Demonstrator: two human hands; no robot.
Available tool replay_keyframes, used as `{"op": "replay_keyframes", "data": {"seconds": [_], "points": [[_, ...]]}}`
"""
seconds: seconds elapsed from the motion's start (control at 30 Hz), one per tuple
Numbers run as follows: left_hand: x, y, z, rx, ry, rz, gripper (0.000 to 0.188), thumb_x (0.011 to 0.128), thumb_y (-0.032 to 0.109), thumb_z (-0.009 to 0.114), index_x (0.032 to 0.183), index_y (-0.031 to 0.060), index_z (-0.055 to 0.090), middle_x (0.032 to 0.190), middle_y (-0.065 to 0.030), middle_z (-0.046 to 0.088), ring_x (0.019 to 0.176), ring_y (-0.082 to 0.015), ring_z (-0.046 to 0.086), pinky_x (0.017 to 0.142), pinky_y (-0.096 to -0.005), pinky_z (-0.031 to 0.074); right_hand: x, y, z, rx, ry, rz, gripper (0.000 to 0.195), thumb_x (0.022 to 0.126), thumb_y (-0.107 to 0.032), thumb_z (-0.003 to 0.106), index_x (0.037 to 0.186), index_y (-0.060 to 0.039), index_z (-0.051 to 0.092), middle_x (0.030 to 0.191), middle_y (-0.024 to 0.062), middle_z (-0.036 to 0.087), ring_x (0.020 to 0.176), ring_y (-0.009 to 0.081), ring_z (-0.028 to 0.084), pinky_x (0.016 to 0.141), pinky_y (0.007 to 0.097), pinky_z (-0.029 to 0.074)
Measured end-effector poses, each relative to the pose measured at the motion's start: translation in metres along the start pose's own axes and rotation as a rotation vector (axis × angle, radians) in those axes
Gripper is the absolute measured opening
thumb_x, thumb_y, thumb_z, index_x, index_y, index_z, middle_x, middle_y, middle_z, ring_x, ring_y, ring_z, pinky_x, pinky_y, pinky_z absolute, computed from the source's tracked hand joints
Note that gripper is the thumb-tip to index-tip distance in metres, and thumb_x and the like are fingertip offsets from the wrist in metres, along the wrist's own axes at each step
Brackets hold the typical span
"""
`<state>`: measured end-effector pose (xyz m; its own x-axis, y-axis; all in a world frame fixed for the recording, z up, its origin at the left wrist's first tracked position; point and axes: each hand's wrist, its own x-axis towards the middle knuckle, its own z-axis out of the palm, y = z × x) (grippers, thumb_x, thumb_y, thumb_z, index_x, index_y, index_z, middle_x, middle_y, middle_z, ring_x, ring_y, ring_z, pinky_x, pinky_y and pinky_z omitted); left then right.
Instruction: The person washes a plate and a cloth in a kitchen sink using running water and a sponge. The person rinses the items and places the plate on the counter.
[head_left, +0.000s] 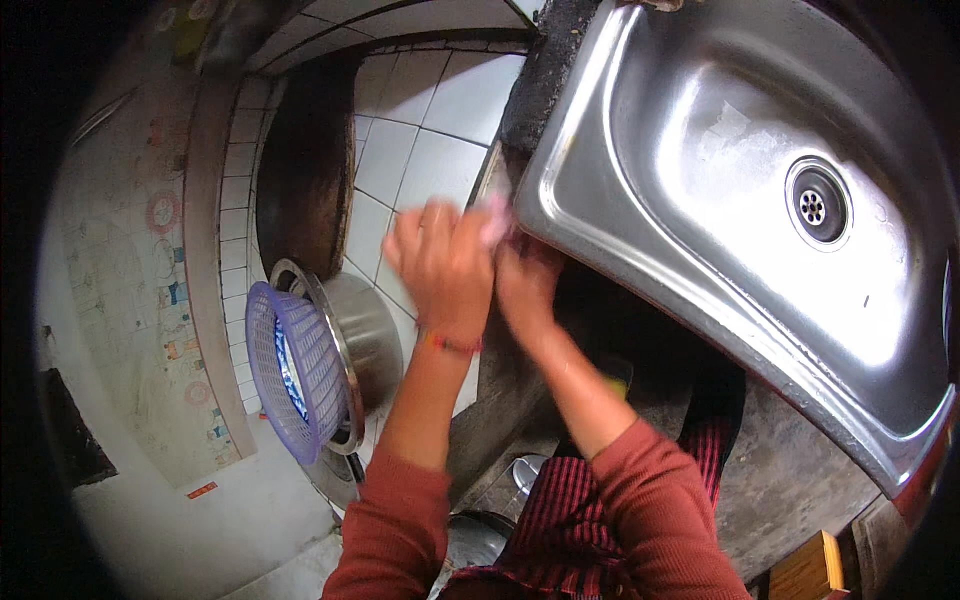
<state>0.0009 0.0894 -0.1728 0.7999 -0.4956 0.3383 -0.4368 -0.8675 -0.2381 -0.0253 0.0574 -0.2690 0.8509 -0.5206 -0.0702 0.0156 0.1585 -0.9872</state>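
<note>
My left hand (450, 262) is raised beside the sink's near left corner, fingers curled, with a thin red band at the wrist. A small pink item (495, 219), too blurred to name surely but cloth-like, shows at its thumb side. Right against it, my right hand (529, 281) is in shadow below the sink rim; its fingers are mostly hidden. Both hands are motion-blurred. The stainless steel sink (720, 322) fills the right side, with a wet-looking basin and a round drain strainer (812, 206).
White tiled counter (386, 161) lies left of my hands. On it, a purple plastic basket (319, 375) leans against a metal pot (367, 337). A dark round-edged board or opening (304, 172) is behind them. A wooden piece (806, 566) is at lower right.
</note>
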Motion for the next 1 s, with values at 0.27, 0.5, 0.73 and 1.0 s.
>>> {"op": "replay_keyframes", "data": {"seconds": [0.27, 0.5, 0.73, 1.0], "points": [[-0.015, -0.011, -0.006, -0.001, 0.045, 0.04, 0.007, 0.071, 0.016, 0.06, 0.077, 0.012, 0.061, 0.079, -0.006, 0.049, 0.079, -0.0255, 0.045, 0.069, -0.0392, 0.032, -0.01, 0.005, 0.004, 0.074, -0.027, -0.034, 0.013, 0.081, -0.009, 0.051, 0.089, -0.0023, 0.058, 0.091, 0.015, 0.058, 0.086, 0.0301, 0.056, 0.073, 0.0395, 0.044], [-0.034, -0.014, -0.012, 0.039, -0.073, 0.029, 0.01, 0.074, 0.022, 0.058, 0.078, 0.0132, 0.06, 0.079, -0.0075, 0.048, 0.08, -0.0272, 0.045, 0.069, -0.0419, 0.032, -0.027, -0.001, -0.008, 0.165, -0.065, -0.114, 0.014, 0.078, -0.007, 0.049, 0.087, -0.0008, 0.057, 0.084, 0.0151, 0.057, 0.083, 0.0305, 0.057, 0.074, 0.0388, 0.045], [-0.063, -0.013, -0.028, 0.051, -0.207, 0.054, 0.009, 0.069, 0.016, 0.059, 0.077, 0.0118, 0.059, 0.08, -0.0052, 0.05, 0.083, -0.0262, 0.046, 0.071, -0.0413, 0.032, -0.054, 0.008, -0.015, 0.045, -0.202, -0.052, 0.022, 0.074, -0.003, 0.048, 0.095, -0.0031, 0.056, 0.09, 0.0169, 0.055, 0.083, 0.0335, 0.054, 0.073, 0.0394, 0.044], [-0.134, -0.01, -0.059, -0.021, -0.34, 0.031, 0.007, 0.072, 0.017, 0.057, 0.071, 0.0099, 0.058, 0.073, -0.0079, 0.048, 0.077, -0.0269, 0.046, 0.069, -0.0403, 0.032, -0.139, 0.017, -0.042, 0.097, -0.391, -0.028, 0.027, 0.07, 0.003, 0.051, 0.097, 0.0004, 0.054, 0.096, 0.02, 0.052, 0.09, 0.0365, 0.054, 0.077, 0.0391, 0.045]]}}
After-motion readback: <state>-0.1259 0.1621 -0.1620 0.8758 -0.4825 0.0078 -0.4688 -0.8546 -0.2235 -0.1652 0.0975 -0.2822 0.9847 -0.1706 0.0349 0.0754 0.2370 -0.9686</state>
